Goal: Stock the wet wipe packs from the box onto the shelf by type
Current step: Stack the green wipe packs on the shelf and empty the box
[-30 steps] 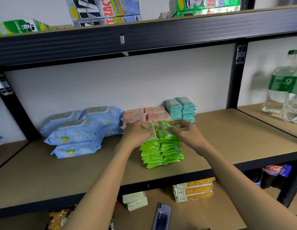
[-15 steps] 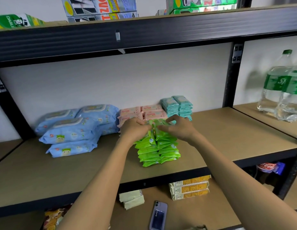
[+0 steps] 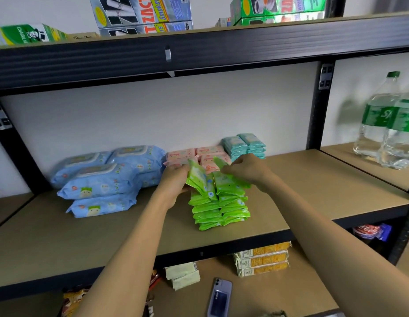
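Two side-by-side stacks of green wet wipe packs [image 3: 219, 209] stand near the front of the brown shelf [image 3: 313, 188]. My left hand [image 3: 175, 179] grips a tilted bunch of green packs [image 3: 197, 177] at the top of the left stack. My right hand [image 3: 247, 168] holds the top green packs of the right stack. Behind them lie pink packs [image 3: 210, 152] and teal packs [image 3: 243, 143] against the wall. Large blue packs [image 3: 103, 179] are piled to the left. The box is out of view.
Two water bottles [image 3: 386, 124] stand on the neighbouring shelf to the right. Cartons sit on the upper shelf [image 3: 199, 40]. Below, yellow packets [image 3: 262, 259], pale packets [image 3: 183, 274] and a phone [image 3: 219, 298] lie on the lower board.
The top green packs in my left hand have tipped up and leftward off the stack. My right hand has slid a little right over the other stack's top.
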Demonstrator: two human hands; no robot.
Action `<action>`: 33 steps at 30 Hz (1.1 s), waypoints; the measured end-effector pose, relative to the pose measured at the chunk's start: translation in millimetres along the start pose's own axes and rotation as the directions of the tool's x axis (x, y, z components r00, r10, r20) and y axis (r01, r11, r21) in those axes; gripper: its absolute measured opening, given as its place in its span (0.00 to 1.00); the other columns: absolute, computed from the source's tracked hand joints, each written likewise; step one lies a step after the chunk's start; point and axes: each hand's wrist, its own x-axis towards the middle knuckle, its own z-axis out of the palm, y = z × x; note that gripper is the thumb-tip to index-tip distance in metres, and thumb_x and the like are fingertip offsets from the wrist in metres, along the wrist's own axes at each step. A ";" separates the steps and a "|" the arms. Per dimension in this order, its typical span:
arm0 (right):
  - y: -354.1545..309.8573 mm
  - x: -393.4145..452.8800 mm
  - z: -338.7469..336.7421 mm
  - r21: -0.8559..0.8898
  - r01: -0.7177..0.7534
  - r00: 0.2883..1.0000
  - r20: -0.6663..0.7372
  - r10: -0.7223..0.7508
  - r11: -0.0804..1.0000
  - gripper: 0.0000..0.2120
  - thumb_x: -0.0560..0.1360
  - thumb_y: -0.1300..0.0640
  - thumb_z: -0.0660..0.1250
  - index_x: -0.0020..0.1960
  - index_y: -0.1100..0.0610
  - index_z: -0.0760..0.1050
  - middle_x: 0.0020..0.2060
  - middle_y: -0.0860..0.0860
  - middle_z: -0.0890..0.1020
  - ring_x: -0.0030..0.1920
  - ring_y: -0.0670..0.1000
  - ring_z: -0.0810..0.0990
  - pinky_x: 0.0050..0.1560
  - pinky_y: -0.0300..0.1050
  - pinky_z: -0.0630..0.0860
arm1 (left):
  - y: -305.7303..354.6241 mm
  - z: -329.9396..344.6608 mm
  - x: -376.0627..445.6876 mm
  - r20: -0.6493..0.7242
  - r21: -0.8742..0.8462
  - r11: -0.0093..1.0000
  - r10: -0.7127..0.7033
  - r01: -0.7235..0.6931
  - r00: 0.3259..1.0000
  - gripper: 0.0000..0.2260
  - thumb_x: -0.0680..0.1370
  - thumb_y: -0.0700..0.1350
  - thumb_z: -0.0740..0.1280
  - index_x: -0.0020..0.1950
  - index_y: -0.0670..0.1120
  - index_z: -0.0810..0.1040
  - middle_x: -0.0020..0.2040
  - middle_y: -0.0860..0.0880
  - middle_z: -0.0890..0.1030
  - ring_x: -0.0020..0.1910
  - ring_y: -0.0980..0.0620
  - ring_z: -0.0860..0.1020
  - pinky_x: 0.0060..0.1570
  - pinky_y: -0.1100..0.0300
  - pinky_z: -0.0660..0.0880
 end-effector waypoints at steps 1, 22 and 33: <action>-0.8 2.0 -1.0 0.023 -0.009 1.000 -0.004 0.009 1.000 0.19 0.70 0.43 0.74 0.33 0.53 0.70 0.30 0.51 0.74 0.36 0.54 0.75 0.36 0.45 0.69 | -2.2 -1.0 0.8 -0.002 -0.009 1.000 0.011 -0.011 1.000 0.09 0.81 0.42 0.62 0.58 0.50 0.79 0.55 0.46 0.84 0.55 0.47 0.81 0.51 0.50 0.80; 47.3 9.0 -3.9 0.185 0.089 0.992 0.073 -0.104 0.979 0.19 0.70 0.46 0.77 0.58 0.50 0.79 0.45 0.51 0.82 0.45 0.50 0.82 0.50 0.46 0.78 | -28.2 -3.7 -3.6 0.017 0.308 0.931 0.201 -0.196 0.980 0.09 0.75 0.50 0.75 0.54 0.53 0.82 0.51 0.49 0.80 0.50 0.53 0.79 0.45 0.64 0.74; 41.2 -2.5 19.0 0.119 0.191 0.982 -0.035 -0.188 0.974 0.16 0.76 0.44 0.71 0.60 0.49 0.77 0.33 0.48 0.71 0.32 0.47 0.72 0.34 0.40 0.68 | -24.7 1.4 -8.0 0.023 0.332 0.927 0.180 -0.177 0.983 0.11 0.76 0.52 0.74 0.57 0.53 0.80 0.52 0.50 0.79 0.51 0.53 0.79 0.47 0.62 0.73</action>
